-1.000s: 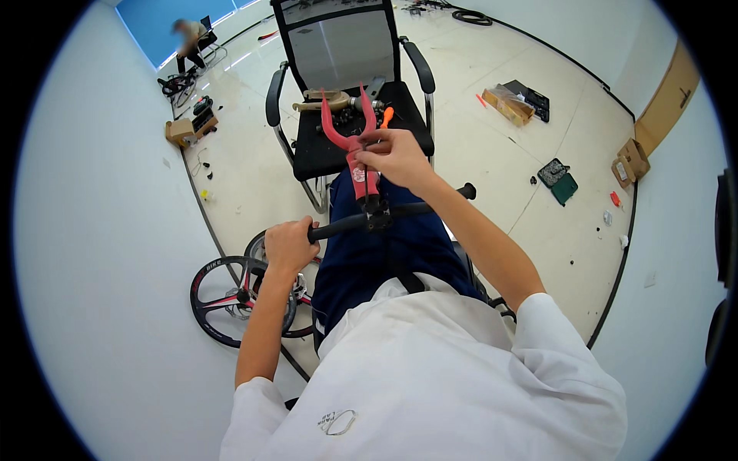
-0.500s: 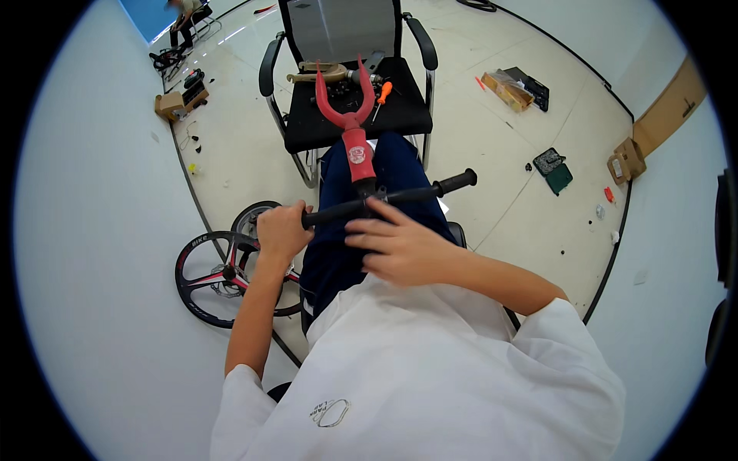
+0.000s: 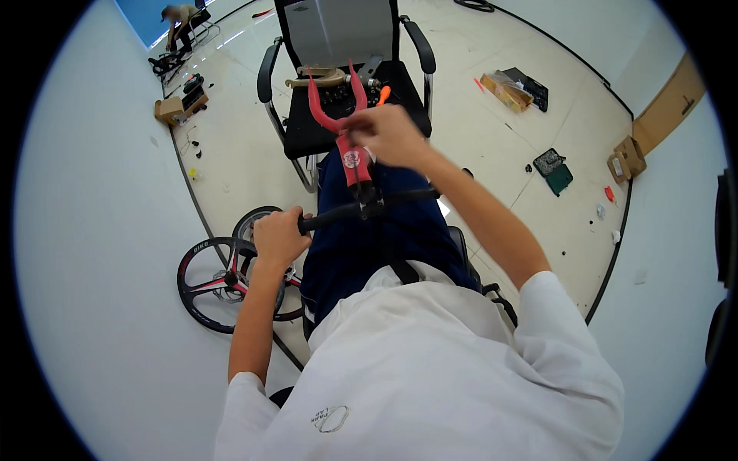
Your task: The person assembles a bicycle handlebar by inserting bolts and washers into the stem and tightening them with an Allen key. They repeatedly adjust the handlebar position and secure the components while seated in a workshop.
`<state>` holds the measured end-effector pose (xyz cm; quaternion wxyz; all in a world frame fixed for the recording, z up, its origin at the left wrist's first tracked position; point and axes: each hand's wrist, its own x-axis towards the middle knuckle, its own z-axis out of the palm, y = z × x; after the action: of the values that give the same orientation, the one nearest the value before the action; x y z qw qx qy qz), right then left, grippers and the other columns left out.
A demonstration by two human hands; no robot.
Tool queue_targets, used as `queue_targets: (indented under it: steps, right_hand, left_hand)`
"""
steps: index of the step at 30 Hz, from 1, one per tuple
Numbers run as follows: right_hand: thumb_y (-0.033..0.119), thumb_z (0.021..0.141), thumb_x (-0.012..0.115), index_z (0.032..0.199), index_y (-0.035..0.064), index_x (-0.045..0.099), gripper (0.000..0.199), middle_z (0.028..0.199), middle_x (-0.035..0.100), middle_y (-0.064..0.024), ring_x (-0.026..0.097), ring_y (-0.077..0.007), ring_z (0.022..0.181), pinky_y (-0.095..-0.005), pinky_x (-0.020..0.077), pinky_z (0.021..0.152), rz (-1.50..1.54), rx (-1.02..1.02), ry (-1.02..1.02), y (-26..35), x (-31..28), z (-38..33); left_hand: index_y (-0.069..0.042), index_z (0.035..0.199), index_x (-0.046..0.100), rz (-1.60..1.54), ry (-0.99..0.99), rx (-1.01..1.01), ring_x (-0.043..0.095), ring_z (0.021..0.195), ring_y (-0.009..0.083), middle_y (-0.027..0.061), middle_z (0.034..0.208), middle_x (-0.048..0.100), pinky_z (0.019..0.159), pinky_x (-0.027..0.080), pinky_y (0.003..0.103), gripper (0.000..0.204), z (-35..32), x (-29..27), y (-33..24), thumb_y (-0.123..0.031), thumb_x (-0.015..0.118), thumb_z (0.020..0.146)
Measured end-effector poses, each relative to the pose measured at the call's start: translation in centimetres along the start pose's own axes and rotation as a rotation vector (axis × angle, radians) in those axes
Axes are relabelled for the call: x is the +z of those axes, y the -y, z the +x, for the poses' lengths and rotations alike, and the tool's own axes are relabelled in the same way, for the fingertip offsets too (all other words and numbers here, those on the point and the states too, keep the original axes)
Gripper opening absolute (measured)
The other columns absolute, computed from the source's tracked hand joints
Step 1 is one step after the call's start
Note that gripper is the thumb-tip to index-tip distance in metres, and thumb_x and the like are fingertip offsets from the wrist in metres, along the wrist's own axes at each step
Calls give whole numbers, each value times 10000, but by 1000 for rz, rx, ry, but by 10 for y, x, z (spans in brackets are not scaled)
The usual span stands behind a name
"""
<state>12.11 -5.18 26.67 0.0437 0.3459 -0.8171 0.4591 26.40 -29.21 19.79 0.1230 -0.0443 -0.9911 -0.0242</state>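
My left hand [image 3: 280, 240] is wrapped round the left grip of a black handlebar [image 3: 334, 215] lying across my lap. A red bicycle fork [image 3: 350, 157] is joined to the bar at its middle, its two prongs pointing away from me. Over the fork's crown hovers my right hand [image 3: 384, 134], fingers bent and smeared by motion. Whether it touches the fork or holds anything I cannot tell. My right forearm hides much of the bar's right grip.
Ahead stands a black chair [image 3: 327, 38] with tools on its seat, among them an orange-handled screwdriver [image 3: 384, 95]. Black spoked wheels [image 3: 219, 284] lie at left. Cardboard boxes [image 3: 626, 157] and an open green case [image 3: 557, 177] are on the right. A person [image 3: 181, 23] sits far left.
My right hand has moved forward from the bar's middle to the fork's crown. The fork has shifted slightly left. My left hand keeps its grip.
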Motion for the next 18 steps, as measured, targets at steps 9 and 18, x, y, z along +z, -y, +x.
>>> queue_targets:
  steps: [9,18]
  right_hand:
    - [93,855,662,956,69,705,113,1047,708,-65,623,-227,1216,-647,331,1158,-432,-758,213,60,66,-106]
    - [47,868,652,1200,91,683,336,1485,538,-123,491,-247,1396,-551,288,1205,-917,-517,-27,-23,-75,-106]
  left_hand:
    - [-101,762,714,-67,-31,-15,681,643,386,168,643,662,618,523,480,223,-1,14,11,-316,717,823]
    - [-92,738,697,-40,-24,-29,675,633,383,168,636,656,614,519,483,258,0,10,8,-332,719,830]
